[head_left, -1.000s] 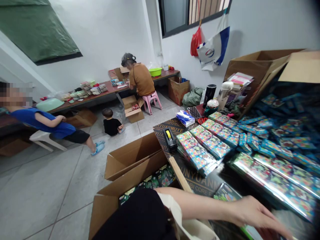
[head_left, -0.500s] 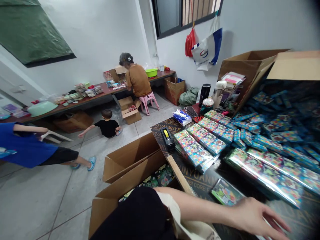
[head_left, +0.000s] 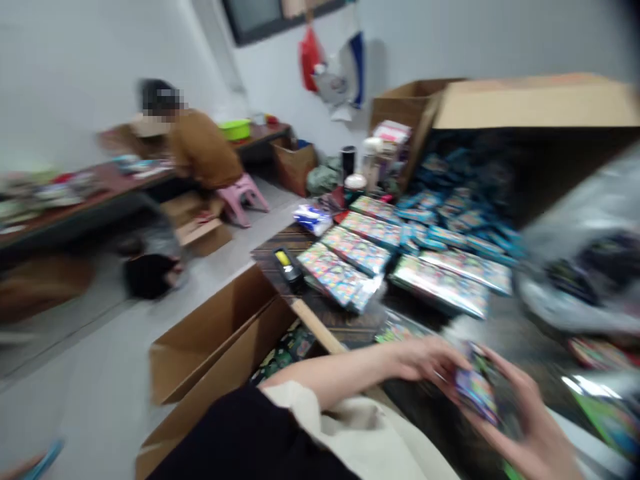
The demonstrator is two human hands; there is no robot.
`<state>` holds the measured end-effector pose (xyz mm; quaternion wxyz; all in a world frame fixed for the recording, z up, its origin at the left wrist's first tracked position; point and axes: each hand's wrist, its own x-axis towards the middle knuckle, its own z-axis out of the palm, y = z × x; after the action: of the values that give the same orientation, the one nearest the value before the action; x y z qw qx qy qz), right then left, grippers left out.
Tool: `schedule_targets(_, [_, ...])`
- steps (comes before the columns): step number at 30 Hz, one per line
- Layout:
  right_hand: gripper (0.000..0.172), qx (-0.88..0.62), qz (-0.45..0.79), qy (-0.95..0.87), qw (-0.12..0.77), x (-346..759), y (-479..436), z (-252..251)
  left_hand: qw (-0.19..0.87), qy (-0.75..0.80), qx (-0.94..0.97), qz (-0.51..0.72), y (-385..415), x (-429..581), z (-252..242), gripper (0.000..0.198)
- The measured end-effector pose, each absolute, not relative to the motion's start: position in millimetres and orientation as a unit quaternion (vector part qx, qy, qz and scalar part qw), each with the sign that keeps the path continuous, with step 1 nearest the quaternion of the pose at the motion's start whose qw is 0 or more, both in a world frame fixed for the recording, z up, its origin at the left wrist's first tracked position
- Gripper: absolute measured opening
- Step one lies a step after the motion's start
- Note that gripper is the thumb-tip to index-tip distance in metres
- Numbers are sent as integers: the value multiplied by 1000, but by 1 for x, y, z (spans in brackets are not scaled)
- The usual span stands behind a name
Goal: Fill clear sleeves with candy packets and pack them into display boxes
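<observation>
Above the bench, a small printed packet sits between both hands, the fingers of the left hand closed on its left side and those of the right hand curled round its right, though blur hides the exact contact. The step in hand looks like two-handed handling of this one packet; the next move seems to call for a light, even grip, clear of the shiny wrapped packs lying beyond.

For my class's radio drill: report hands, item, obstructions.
Left hand, right hand: both at small colourful pack; exact grip blurred. Plastic bag beyond right hand, apart; nothing seen blocking pack.
</observation>
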<state>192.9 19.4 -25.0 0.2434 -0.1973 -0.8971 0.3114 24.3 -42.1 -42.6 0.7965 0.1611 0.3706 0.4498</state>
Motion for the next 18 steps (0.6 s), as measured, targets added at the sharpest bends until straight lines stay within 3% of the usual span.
schedule_targets(6, [80,-241,403,-854,226,194,17,-5,798,331,127,488,-41,10,-34,30])
schedule_targets(11, [76,-280,412,-820,280,201,16,-7,768,407,223,441,-36,20,-30,34])
schedule_targets(13, [71,-319,372,-816,307,207,21,-14,679,500,334,422,-32,18,-31,41])
schedule_targets(15, [66,-358,303,-827,311,215,30,-24,511,594,490,381,-28,13,-36,51])
schedule_targets(18, [64,-396,204,-852,274,228,44,-41,269,622,698,233,-24,6,-55,84])
